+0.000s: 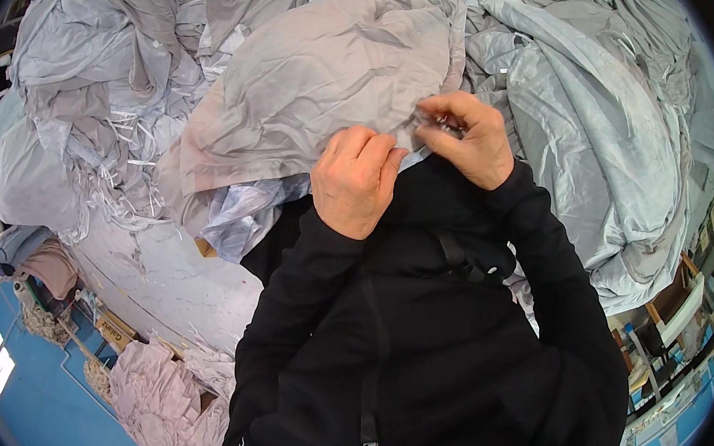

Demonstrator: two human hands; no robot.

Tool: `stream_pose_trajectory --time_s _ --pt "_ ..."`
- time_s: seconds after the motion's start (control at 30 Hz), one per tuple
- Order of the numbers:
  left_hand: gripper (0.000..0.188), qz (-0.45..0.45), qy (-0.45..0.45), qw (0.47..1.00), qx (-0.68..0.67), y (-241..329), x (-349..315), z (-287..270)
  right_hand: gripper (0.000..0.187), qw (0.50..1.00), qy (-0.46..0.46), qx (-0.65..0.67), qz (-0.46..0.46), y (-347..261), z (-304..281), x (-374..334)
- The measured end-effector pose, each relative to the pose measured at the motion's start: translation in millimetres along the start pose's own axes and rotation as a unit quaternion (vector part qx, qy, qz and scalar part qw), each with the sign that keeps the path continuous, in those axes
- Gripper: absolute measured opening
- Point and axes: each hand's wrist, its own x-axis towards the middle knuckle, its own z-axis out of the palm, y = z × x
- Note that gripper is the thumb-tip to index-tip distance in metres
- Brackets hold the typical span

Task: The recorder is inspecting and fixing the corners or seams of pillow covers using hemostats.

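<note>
A crumpled beige-grey piece of fabric (328,74) with a hemmed edge is spread in front of me, its near edge by my body. My left hand (354,180) is closed on that near edge, fingers curled over it. Just to the right, my right hand (475,140) has its thumb and forefinger curled toward each other, close to the edge. Something small, dark and shiny shows inside its fingers, too blurred to name. Beneath the fabric, a pale bluish patterned cloth (246,212) hangs out at the left.
Heaps of grey fabric (91,43) with white ties lie at the left. A large silvery-grey bundle (587,151) lies at the right. A pale work surface (154,272) shows at the lower left, with pinkish cloth (164,398) piled below it. Shelving (664,339) stands at the right.
</note>
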Motion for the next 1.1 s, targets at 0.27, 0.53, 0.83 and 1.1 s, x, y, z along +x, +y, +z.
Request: stream_pose_trajectory --time_s 0.27,0.53,0.83,1.1 --pt "0.018 0.005 0.004 1.000 0.020 4.0 0.8 -0.2 0.014 0.998 -0.024 -0.053 -0.008 5.7 9.5 -0.1" --pt "0.013 0.017 -0.029 0.998 0.055 13.9 10.7 5.0 0.006 0.997 -0.057 -0.009 0.046 -4.2 2.2 -3.7" --pt "0.008 0.042 -0.002 0.999 -0.007 5.3 14.7 20.6 0.008 0.999 -0.051 -0.008 -0.008 -12.5 5.0 -10.5" --pt "0.009 0.006 0.033 0.998 -0.052 0.4 11.0 17.7 0.016 0.997 -0.034 0.040 0.052 -19.9 -3.1 -16.0"
